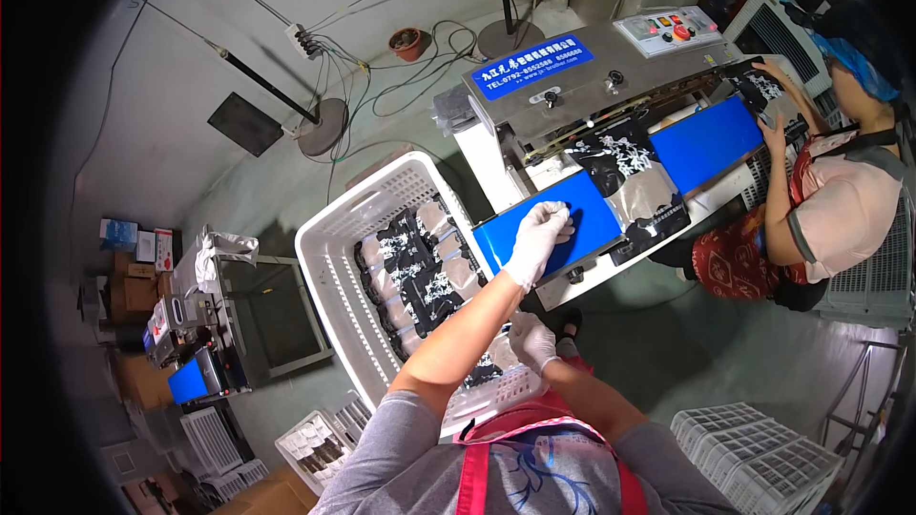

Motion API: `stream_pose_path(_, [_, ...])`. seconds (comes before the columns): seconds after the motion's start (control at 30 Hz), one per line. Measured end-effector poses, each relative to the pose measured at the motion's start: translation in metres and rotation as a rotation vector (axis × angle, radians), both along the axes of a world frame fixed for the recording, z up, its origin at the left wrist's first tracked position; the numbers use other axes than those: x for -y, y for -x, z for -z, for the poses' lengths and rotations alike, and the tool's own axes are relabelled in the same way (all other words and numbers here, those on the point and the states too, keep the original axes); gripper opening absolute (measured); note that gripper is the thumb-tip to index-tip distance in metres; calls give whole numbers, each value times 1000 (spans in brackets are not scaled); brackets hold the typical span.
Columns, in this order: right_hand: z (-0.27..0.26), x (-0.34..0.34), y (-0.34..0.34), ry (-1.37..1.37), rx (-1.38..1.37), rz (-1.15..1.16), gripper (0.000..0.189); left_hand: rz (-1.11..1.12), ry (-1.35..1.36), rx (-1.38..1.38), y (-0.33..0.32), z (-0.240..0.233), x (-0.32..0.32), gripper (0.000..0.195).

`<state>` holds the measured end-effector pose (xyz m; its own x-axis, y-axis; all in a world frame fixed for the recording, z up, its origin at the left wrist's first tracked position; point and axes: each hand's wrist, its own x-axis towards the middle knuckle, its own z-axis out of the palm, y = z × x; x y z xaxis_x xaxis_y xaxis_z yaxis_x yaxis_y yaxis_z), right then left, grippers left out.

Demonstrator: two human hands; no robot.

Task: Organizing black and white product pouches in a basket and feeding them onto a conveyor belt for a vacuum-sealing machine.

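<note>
My left hand (540,239), in a white glove, hovers over the near end of a blue conveyor belt (494,236). Its fingers are curled together, and nothing shows in them. On the same belt, just beyond that hand, lies a black and clear printed plastic pouch (640,189) with pale contents, beside the steel band sealing machine (572,96). My right hand (533,343), also gloved, is lower, by the right side of a white plastic crate (325,286). Its fingers are bent; whether they grip something is hidden. Rows of similar pouches (429,286) fill the crate.
Across the belt's far end a co-worker (844,186) handles another pouch (762,89). Stacked crates (758,450) stand at lower right. Cables (422,79) and fan stands (322,129) occupy the floor behind. A metal-framed table (275,315) stands left.
</note>
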<state>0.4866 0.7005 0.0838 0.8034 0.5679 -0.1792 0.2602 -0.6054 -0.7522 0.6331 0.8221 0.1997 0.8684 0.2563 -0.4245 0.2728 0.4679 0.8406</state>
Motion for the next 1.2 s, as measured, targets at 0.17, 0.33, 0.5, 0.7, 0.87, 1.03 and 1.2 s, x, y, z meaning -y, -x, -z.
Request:
stream_pose_path(0.17, [3, 0, 3, 41, -46, 33, 12, -22, 79, -76, -36, 2, 17, 25])
stream_pose_path(0.33, [13, 2, 4, 136, -110, 81, 15, -61, 174, -95, -42, 10, 20, 20])
stream_pose_path(0.5, [14, 3, 4, 136, -126, 50, 19, -19, 89, -170, -42, 12, 4, 36])
stream_pose_path(0.7, [-4, 1, 2, 120, -115, 67, 19, 63, -29, -338, -37, 1, -20, 57])
stream_pose_path(0.87, [-16, -3, -2, 141, -59, -32, 29, 122, -10, -354, -18, 4, -42, 60])
stream_pose_path(1.03, [-33, -8, -8, 162, -161, -44, 30, 145, 15, -315, 0, 7, -56, 58])
stream_pose_path(1.2, [-28, -14, -4, 251, -193, 3, 27, 92, 34, -285, 17, 7, -66, 42])
